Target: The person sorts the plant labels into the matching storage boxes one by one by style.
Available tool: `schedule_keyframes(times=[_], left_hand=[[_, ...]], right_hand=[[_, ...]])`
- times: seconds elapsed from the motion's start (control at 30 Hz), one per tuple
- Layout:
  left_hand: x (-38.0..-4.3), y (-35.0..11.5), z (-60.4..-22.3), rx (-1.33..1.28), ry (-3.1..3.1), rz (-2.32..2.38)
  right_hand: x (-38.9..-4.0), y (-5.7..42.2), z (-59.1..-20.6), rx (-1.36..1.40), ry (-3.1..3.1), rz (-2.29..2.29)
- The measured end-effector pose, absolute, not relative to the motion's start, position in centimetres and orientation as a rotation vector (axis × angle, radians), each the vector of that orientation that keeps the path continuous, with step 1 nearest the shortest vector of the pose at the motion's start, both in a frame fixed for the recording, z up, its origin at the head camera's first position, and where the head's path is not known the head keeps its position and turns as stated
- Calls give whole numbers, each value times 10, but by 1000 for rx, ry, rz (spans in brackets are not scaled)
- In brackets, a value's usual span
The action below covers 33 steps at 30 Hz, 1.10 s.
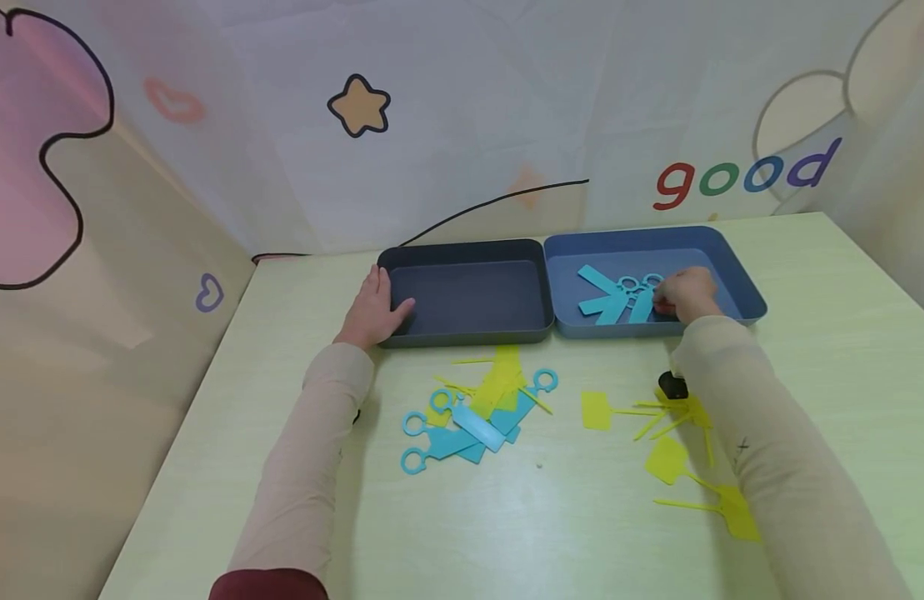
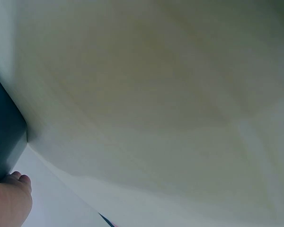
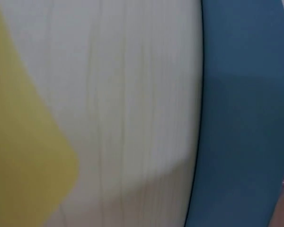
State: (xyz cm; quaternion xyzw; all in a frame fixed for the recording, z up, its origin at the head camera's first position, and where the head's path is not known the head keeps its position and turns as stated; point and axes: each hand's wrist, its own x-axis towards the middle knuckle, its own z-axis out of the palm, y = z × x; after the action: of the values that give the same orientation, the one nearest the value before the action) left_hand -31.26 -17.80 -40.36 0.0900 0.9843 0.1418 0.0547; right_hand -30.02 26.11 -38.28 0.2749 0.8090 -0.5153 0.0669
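My left hand rests at the left rim of the dark grey tray, fingers straight and thumb reaching over the edge. In the left wrist view, part of that hand shows beside the tray wall. My right hand reaches down into the blue tray, fingers bent and pinching at a light-blue ring-ended tag. Several more such tags lie fanned out beside it. The right fingertips are partly hidden behind the hand.
In front of the trays lies a mixed pile of blue ring-ended tags and yellow flag-shaped tags with thin tails. More yellow tags lie scattered on the right, some under the right forearm. A printed cloth hangs behind the table.
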Motion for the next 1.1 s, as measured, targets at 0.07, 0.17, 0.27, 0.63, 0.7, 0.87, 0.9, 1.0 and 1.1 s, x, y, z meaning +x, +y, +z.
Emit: schedule_keyframes(times=[0.07,0.17,0.27,0.63,0.7,0.87,0.9,1.0,1.1], left_hand=[[-313,-177,-404,274,2993,432],[-314,-177,-404,276,2998,430],[-314,-177,-404,280,2999,425],[-312,-178,-401,277,2990,416],[-311,-178,-401,280,2991,420],[-311,-177,-400,273,2985,422],[-311,-177,-400,272,2983,420],[-310,-177,-399,270,2978,425],[-310,-176,-399,272,2978,425]], right_hand=[[-299,262,-383,804,2502,-1479],[-297,262,-382,702,2683,-1302],[-293,257,-376,527,2899,-1070],[-262,200,-353,-107,3256,-814],[-255,190,-357,-313,3339,-762],[-238,172,-371,-933,3438,-505],[-234,169,-374,-1040,3426,-448],[-224,162,-382,-1279,3338,-312],[-215,158,-390,-1394,3236,-173]])
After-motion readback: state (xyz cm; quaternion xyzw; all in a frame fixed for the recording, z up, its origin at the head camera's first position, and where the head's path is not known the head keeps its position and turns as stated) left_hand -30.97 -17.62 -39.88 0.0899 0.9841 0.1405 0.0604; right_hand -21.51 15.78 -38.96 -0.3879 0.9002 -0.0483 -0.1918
